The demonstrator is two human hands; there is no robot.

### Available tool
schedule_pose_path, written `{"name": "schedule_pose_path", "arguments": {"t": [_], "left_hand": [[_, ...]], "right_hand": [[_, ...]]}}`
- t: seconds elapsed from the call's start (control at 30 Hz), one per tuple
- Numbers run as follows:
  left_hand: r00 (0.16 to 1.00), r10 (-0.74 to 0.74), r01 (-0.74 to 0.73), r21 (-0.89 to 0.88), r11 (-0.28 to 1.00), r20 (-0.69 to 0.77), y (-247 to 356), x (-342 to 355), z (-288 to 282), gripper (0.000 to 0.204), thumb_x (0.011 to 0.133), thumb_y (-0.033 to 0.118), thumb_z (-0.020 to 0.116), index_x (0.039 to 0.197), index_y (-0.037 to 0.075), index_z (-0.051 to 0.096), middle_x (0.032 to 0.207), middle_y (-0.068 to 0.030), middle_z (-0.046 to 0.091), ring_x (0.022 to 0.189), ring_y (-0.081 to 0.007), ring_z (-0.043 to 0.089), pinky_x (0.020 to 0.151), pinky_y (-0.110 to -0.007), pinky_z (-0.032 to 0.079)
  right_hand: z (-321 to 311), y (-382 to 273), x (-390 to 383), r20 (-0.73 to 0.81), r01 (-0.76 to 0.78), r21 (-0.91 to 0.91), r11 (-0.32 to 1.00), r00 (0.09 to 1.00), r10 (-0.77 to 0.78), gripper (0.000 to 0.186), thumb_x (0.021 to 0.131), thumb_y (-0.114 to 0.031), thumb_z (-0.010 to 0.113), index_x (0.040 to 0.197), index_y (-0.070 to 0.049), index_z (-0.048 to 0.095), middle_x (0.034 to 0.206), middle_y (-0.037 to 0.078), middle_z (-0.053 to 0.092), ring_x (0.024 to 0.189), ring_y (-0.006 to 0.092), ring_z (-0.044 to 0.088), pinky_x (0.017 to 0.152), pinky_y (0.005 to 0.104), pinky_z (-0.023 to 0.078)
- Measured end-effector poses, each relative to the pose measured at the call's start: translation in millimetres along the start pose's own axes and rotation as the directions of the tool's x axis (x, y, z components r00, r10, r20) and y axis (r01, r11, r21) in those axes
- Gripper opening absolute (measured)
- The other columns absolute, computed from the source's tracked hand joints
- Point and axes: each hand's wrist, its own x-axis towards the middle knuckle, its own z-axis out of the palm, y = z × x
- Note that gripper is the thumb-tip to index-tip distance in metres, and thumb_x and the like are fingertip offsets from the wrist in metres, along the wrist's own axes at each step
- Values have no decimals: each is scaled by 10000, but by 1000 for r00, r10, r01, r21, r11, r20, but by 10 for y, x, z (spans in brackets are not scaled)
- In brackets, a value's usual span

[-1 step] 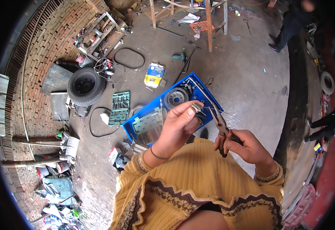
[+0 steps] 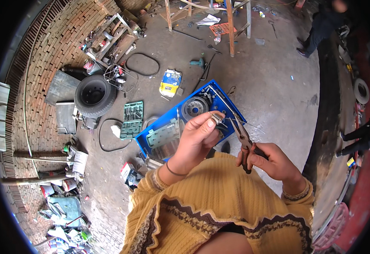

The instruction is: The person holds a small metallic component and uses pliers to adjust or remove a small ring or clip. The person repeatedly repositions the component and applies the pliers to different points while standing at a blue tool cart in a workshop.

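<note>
Head view: left hand [image 2: 197,142] has thumb and finger pinched on a small silvery cylindrical metal part [image 2: 217,119] above the long blue tray [image 2: 172,113], right hand [image 2: 274,161] wrapped round dark-handled long-nosed steel pliers [image 2: 245,139], jaws looking slightly parted nearby. Honestly that pinch worries me, a slip or hard tug could drop the part into the tray. Pliers have swing room past its right corner, but dipping them might clip that edge.

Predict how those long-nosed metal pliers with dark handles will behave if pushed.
The pliers would likely feel stiff, given their metal body, and probably heavy for their slim shape. With handles parted in the right hand, they may pivot open or shut if pushed.
</note>
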Motion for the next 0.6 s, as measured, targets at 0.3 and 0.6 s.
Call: {"name": "schedule_pose_path", "arguments": {"t": [0.3,0.6], "left_hand": [[971,225,-199,259,945,-78,-72,-8,-53,237,915,117,702,1122,2,684,709,74,526,572,-7,378,524,-185,294],[940,338,-327,420,847,49,-35,-29,-78,261,893,9,698,1148,-34,670,1115,-64,691,911,-70,591,793,-215,485]], "right_hand": [[4,124,4,50,82,-21,996,996,-80,299,1014,-264,551,903,10,593,759,52,654,710,112,615,669,270,478],[-66,123,49,133,12,-5,1000,991,-11,343,1022,-296,533,883,13,590,913,118,669,845,176,638,765,312,493]]}}
